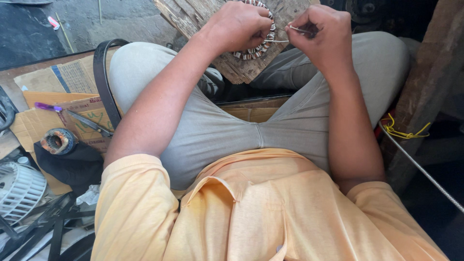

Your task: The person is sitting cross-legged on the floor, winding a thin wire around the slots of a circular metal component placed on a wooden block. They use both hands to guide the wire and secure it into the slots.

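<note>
The left hand is curled over a striped coil ring, gripping it against a rough wooden block that rests between the knees. The right hand is pressed closed, pinching a pale thread that runs across to the ring; what looks like a thin needle sits in its fingers, though the view is too small to be sure. On flattened cardboard to the left lie scissors, a round wound part and a white fan.

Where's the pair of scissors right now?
The scissors lie on the cardboard at the left of the head view, beside the black strap.
</note>
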